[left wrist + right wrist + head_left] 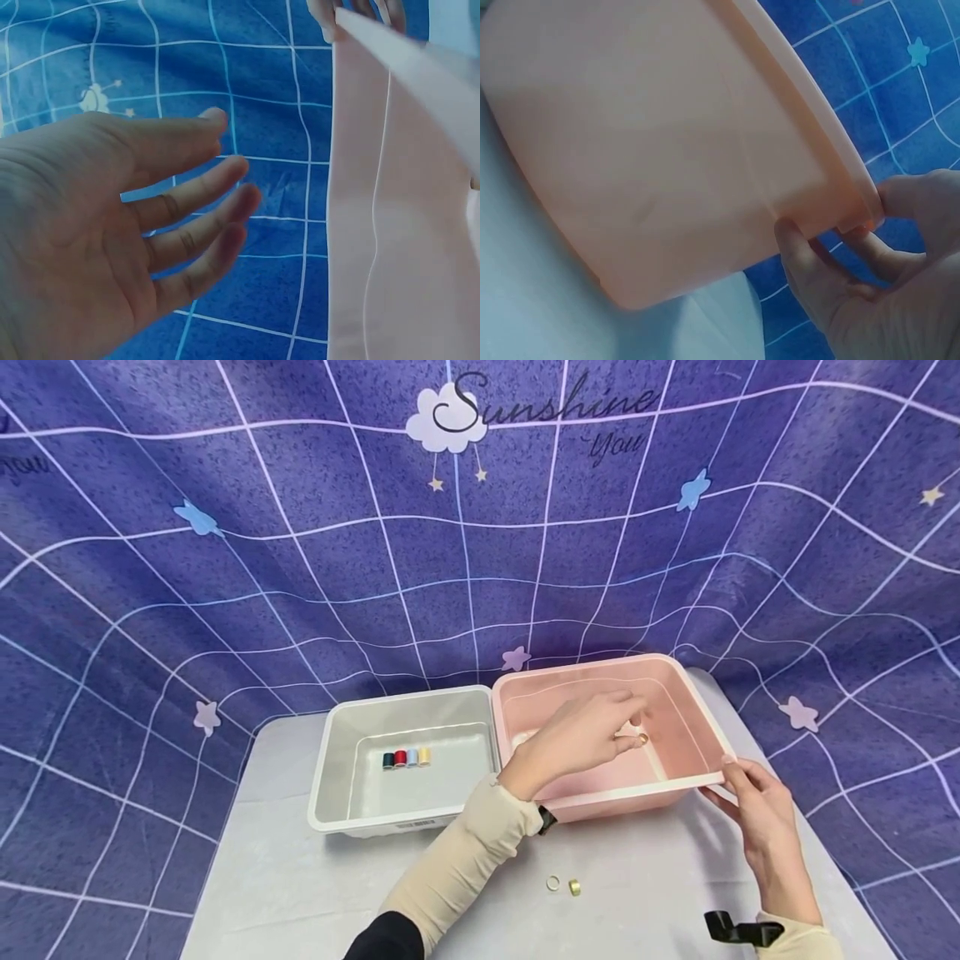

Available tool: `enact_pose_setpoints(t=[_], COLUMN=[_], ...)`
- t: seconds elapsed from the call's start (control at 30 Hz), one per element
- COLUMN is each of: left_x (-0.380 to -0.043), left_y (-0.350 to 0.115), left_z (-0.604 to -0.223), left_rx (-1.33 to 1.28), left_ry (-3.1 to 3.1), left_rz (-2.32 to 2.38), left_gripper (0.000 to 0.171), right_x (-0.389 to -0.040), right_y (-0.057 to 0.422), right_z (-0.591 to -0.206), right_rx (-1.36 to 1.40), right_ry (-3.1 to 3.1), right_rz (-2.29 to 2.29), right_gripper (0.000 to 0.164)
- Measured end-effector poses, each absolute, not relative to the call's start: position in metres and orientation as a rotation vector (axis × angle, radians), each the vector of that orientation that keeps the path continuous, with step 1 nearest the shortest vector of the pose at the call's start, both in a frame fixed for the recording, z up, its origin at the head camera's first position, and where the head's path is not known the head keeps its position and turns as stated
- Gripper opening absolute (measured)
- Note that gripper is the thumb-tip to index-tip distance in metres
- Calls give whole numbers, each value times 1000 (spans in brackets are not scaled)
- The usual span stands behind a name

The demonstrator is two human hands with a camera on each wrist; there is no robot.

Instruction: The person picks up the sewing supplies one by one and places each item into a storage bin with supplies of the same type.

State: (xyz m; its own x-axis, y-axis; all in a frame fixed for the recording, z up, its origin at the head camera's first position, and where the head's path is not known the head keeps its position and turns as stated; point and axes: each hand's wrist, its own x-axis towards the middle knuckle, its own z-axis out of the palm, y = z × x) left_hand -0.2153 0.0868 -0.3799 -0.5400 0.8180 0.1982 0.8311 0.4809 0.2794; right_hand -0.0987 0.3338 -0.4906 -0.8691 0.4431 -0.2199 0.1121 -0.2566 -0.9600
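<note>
Purple cloth (472, 556): "Sunshine" over "You" by the top edge, another "You" at left
Grey bin (321, 768): front-edge label (415, 824), way too tiny

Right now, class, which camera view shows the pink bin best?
The head view: it shows most of the pink bin, inside included. The right wrist view shows an outer wall and the corner the right hand grips; the left wrist view, only some wall and rim.
</note>
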Motion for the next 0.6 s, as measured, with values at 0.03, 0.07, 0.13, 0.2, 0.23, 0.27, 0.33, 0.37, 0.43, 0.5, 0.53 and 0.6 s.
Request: enact_pose_setpoints(t=[0.03,0.07,0.13,0.2,0.23,0.27,0.33,0.37,0.43,0.5,0.53,0.6], left_x=[-213,-210,-205,-202,-201,-199,-197,-196,-194,-191,-189,-186], left_y=[84,81,76,71,69,67,63,61,57,53,51,47], left_z=[-380,-380,-382,-384,-386,-387,-390,-392,-395,-397,-398,-400], left_rx=[-1497,-1503,-1508,-1513,-1515,-1522,-1545,-1562,-1588,-1609,-1611,-1608], left_ry=[-2671,-2672,-2673,-2658,-2650,-2641,-2623,-2610,-2600,-2592,-2593,-2607], left_rz=[-587,-633,-696,-720,-727,-745,-796,-830,-900,-955,-973,-1001], left_gripper=[28,27,25,25,26,25,27,29,31,34,35,35], right_x=[-99,-99,-99,-99,-99,-99,-100,-100,-99,-99,-99,-99], right_y=[334,334,334,333,334,334,334,334,335,335,335,335], right_z=[-491,-491,-491,-491,-491,-491,-491,-491,-491,-491,-491,-492], right_rx=[-678,-676,-670,-664,-659,-652,-640,-634,-630,-626,-624,-619], right_ry=[-1760,-1756,-1747,-1736,-1734,-1731,-1730,-1727,-1728,-1727,-1725,-1722], right_rz=[2232,2236,2240,2243,2243,2245,2250,2256,2263,2268,2272,2279], right_gripper=[10,9,9,10,10,10,10,10,10,10,9,9])
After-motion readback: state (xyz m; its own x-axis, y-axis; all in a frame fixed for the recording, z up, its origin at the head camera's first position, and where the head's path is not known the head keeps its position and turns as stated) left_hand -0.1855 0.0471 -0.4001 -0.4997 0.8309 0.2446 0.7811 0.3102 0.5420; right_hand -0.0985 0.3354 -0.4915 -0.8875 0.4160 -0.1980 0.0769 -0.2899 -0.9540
